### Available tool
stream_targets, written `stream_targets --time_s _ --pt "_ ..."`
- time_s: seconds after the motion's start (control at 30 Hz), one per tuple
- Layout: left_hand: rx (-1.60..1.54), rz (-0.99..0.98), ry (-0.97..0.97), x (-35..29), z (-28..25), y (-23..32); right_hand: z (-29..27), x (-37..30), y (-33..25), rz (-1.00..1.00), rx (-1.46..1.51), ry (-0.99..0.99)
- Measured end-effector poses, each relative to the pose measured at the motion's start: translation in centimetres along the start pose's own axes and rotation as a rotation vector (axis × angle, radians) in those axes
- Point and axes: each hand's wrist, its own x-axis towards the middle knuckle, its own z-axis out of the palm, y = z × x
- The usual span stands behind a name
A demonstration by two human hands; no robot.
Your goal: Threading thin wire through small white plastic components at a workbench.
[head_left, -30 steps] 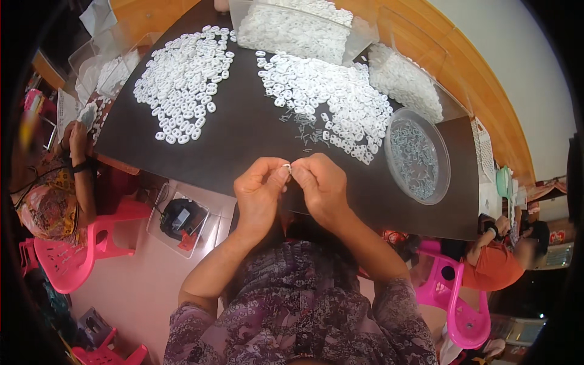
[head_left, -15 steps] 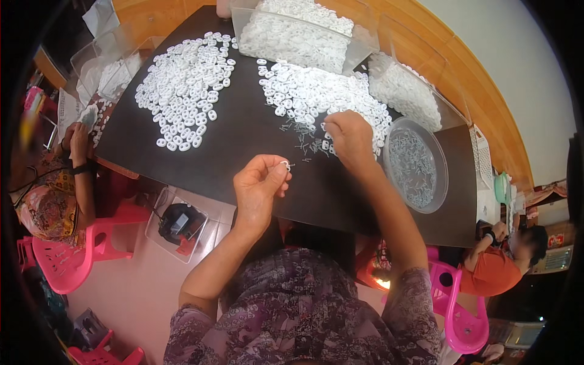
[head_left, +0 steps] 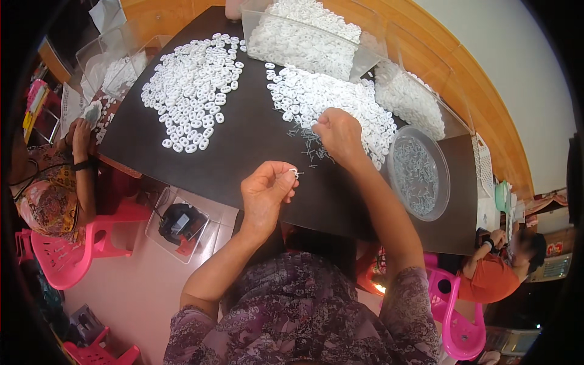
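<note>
Over the near edge of the white heap (head_left: 344,100), the right hand (head_left: 340,137) seems to be picking, its grip unclear; the next pickup calls for a fine pinch. Nearer the body than the heap, the left hand (head_left: 263,191) pinches a white link (head_left: 294,172) with a grey pin (head_left: 301,173) jutting out.

The dark table (head_left: 255,125) carries white pieces (head_left: 191,85), pins (head_left: 312,145), a tub (head_left: 444,182).

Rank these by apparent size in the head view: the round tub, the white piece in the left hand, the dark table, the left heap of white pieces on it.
1. Dark table
2. Left heap of white pieces
3. Round tub
4. White piece in the left hand
</note>
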Motion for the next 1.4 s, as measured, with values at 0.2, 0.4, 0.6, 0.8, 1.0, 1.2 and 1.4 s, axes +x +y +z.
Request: stream_targets --time_s 0.2,0.4,0.6,0.8,1.0,1.2,1.4 --pt "-0.020 0.017 0.019 -0.1 0.0 0.0 -0.8 0.1 0.1 0.189 0.308 -0.073" --pt "-0.035 0.011 0.025 -0.1 0.0 0.1 -3.0 -0.6 -0.4 0.340 0.789 -0.096" --pt "-0.068 -0.046 0.050 0.2 0.3 0.9 -4.1 -1.9 -1.3 0.414 1.002 -0.198" --pt "-0.111 -0.012 0.049 0.4 0.9 1.7 -4.1 -4.0 -3.9 0.472 1.155 -0.229" --pt "-0.082 0.007 0.063 -0.1 0.9 1.6 -4.1 -5.2 -5.1 0.459 1.183 -0.231" --pt "-0.071 0.067 0.066 -0.9 1.0 1.3 -3.4 -6.1 -5.9 0.475 1.199 -0.201" --pt "0.005 0.094 0.075 -1.3 1.0 1.2 -3.3 -6.6 -6.4 0.469 1.148 -0.169"
